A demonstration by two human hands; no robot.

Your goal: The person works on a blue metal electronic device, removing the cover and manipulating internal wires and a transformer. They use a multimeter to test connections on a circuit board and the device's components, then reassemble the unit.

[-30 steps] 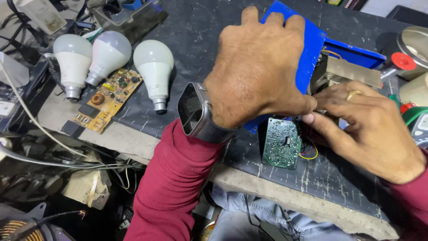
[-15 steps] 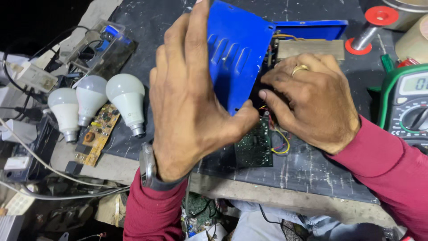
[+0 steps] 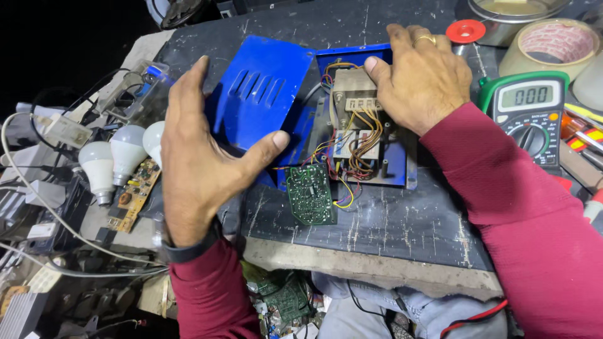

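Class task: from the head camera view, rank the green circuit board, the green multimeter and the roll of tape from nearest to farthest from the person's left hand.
From the left hand:
1. Green circuit board, just to its right.
2. Green multimeter, far right, past the right sleeve.
3. Roll of tape, top right corner.

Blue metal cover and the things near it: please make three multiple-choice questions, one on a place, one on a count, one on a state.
1. Where does the green circuit board lie?
A. in front of the open blue case
B. under the tape roll
C. on the multimeter

2. How many white bulbs are at the left?
A. one
B. three
C. five

3. What does the left hand hold?
A. a bulb
B. nothing
C. the blue metal cover

Answers: 1 A, the board hangs by wires at the case's near edge; 2 B, three stand together; 3 C, thumb and fingers grip the removed cover.
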